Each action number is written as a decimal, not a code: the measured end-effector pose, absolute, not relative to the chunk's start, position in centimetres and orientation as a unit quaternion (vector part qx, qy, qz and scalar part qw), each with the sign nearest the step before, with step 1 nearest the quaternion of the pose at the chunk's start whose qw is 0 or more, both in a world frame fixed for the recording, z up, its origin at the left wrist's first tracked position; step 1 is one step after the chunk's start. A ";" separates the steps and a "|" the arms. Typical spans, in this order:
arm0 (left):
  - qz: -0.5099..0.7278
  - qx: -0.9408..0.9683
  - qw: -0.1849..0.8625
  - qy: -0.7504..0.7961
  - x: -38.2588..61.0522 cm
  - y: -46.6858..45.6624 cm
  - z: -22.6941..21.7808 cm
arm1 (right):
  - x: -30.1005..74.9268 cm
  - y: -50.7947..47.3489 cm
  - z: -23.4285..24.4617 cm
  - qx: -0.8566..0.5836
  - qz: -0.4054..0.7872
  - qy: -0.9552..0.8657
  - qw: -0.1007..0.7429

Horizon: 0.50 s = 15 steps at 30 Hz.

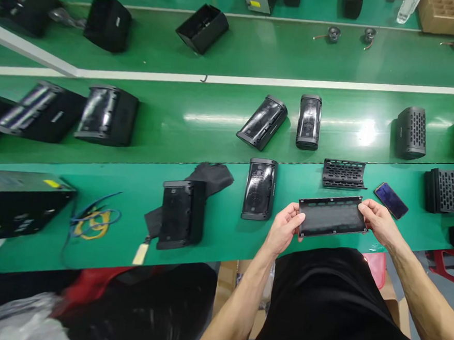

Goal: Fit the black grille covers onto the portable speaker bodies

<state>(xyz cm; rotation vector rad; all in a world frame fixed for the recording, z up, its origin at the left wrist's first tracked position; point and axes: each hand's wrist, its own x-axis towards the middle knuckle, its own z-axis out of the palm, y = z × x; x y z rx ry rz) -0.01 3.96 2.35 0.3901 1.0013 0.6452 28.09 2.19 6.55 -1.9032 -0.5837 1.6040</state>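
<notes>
The single camera is sitting on the person's head, looking forward and steeply down over the near edge of the counter (pixel 221 226). It is catching both forearms as they come up from the bottom edge. The left hand (pixel 285 227) and right hand (pixel 379 222) are sitting close to the lens, right of centre, each gripping an end of a flat black panel (pixel 332 219). Beyond them the view is facing across the green belt (pixel 199 121) towards the far lane, where things are showing smaller. The left side is blurring.
</notes>
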 end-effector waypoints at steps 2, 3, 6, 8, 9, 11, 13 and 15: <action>0.302 0.185 0.814 0.461 -0.1 3.9 2.3 | 28.2 2.1 6.5 -0.714 0.600 -0.218 0.288; 0.302 0.187 0.815 0.458 -0.2 3.9 2.3 | 28.3 2.1 6.5 -0.714 0.599 -0.219 0.288; 0.300 0.191 0.818 0.452 -0.3 3.9 2.3 | 28.5 2.0 6.4 -0.715 0.595 -0.222 0.292; 0.298 0.193 0.820 0.449 -0.4 3.8 2.3 | 28.6 1.9 6.2 -0.715 0.593 -0.225 0.293; 0.296 0.193 0.821 0.448 -0.4 3.8 2.3 | 28.7 1.9 6.2 -0.715 0.593 -0.227 0.292; 0.292 0.193 0.823 0.448 -0.4 3.7 2.3 | 28.7 1.9 6.1 -0.716 0.592 -0.229 0.289; 0.291 0.193 0.824 0.446 -0.4 3.7 2.3 | 28.8 1.8 6.1 -0.716 0.594 -0.228 0.286; 0.292 0.193 0.826 0.441 -0.3 3.7 2.3 | 28.8 1.8 6.1 -0.716 0.596 -0.226 0.285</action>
